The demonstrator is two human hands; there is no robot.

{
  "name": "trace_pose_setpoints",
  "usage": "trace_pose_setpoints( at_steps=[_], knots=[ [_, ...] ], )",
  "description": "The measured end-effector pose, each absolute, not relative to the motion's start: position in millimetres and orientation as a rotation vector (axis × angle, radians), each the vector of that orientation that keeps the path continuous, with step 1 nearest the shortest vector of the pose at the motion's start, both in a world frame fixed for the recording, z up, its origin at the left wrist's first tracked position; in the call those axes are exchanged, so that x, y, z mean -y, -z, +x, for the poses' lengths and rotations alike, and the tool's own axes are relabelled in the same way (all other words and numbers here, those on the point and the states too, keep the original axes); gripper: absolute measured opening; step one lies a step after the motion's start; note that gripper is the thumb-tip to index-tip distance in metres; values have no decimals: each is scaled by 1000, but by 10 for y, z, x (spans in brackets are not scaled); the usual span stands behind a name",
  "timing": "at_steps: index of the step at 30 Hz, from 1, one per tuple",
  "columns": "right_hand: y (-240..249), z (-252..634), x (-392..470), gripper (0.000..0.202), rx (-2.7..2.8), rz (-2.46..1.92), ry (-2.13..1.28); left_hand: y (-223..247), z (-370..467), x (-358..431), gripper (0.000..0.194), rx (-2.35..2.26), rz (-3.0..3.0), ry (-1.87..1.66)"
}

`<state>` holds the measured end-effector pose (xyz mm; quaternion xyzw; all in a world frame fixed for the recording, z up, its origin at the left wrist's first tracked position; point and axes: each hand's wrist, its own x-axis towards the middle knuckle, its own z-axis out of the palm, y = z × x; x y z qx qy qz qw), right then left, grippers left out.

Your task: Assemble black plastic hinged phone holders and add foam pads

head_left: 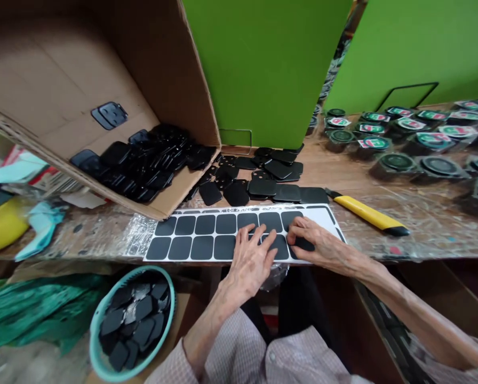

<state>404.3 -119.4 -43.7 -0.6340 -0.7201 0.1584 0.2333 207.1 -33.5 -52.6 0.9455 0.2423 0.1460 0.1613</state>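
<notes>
A white sheet [323,217] with two rows of black rounded squares lies along the table's front edge. My left hand [252,257] rests on it with fingers spread, holding nothing. Toward the sheet's right end, my right hand [311,241] has its fingers bent together at the edge of a black square [304,244] in the lower row. Whether a piece is pinched there is hidden by the fingers. Behind the sheet lie loose black plates [262,187], some overlapping.
A cardboard box [143,101] of black plates stands at the left. Right lies a yellow cutter [363,209]; behind it are wrapped round containers [397,161]. Green panels [263,69] stand at the back. A turquoise basket [95,341] of black pieces sits below the table.
</notes>
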Motion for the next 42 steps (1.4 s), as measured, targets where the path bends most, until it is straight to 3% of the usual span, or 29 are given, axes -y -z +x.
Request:
trace_pose_setpoints(
  at_steps=[6,22,28,33,38,40,42],
  knots=[
    [509,3967,1248,18,1912,-1794,-289,542,2096,306,38,-676,2708,-459],
    [389,4064,1126,17,1969,-1763,-380,530,2093,284,38,-665,2651,-447],
    [203,4109,1534,13,1680,-1619,-299,486,2047,338,39,-673,2665,-397],
    [197,4417,2053,6,1026,-1598,-250,175,2343,-158,37,-640,2707,-157],
    [404,4371,2310,25,804,-1663,-446,21,2834,-1050,64,-646,2670,-62],
    [425,4277,2343,45,791,-1639,-508,64,2921,-1247,63,-609,2599,-53],
    [419,4185,2361,45,707,-1656,-504,112,2946,-1330,57,-595,2509,-135]
  ],
)
